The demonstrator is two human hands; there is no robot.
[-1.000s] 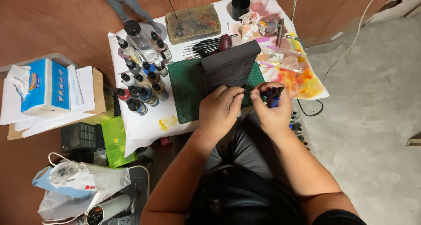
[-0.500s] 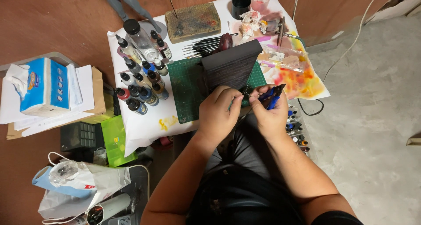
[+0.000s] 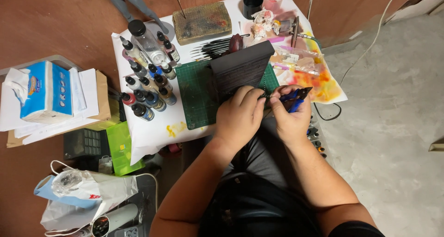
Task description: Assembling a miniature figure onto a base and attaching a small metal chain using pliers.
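Hands over the near edge of a cutting mat on a white-covered tabletop. Your left hand is curled, its fingertips pinching something small and dark at the base of a dark ridged panel; what the piece is cannot be told. Your right hand grips blue-handled pliers, their tip pointing away from the panel. The panel stands tilted on the mat, just in front of both hands. Paint bottles stand crowded to the left, brushes lie behind the panel, and a paint-stained sheet lies to the right. Risks, as a judgement: the small piece could slip from your fingertips and drop past the tabletop edge into your lap; a push on the panel could tip it onto the brushes; a wide left elbow could topple the bottles.
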